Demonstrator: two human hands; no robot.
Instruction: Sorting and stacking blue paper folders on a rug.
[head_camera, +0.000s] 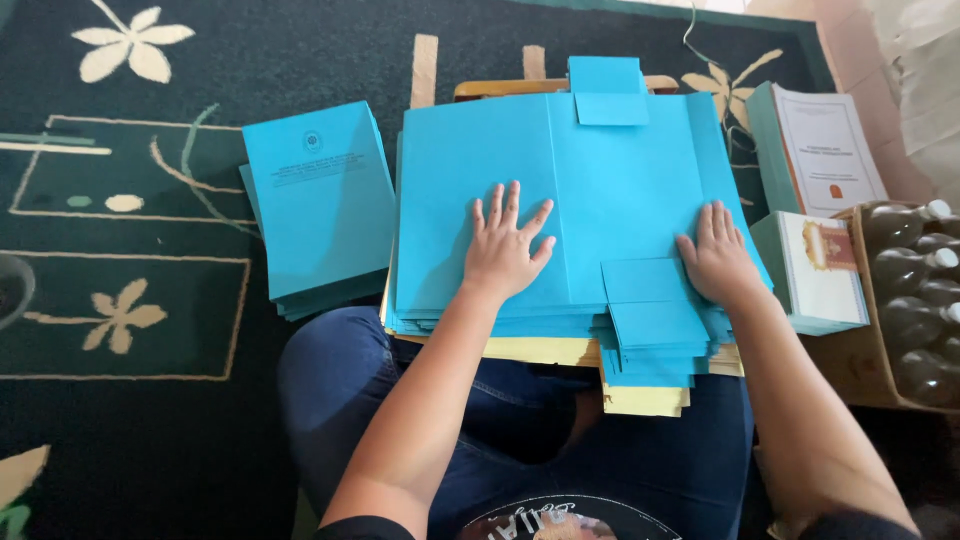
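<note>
Dark floral carpet (150, 420) underlies the seated person, whose left hand (503, 250) and right hand (718, 262) both lie flat, fingers spread, on the blue unfolded folder stack (560, 190), a second blue stack (318, 200) lying just beside it.

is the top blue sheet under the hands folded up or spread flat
Spread flat: the top blue sheet lies unfolded on the stack, tabs out, left hand and right hand pressing it.

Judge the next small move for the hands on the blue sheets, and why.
Probably fold the right side panel inward. Both hands, left hand and right hand, lie flat on the top blue sheet, which is unfolded with tabs showing, while folded blue covers are stacked beside it.
</note>
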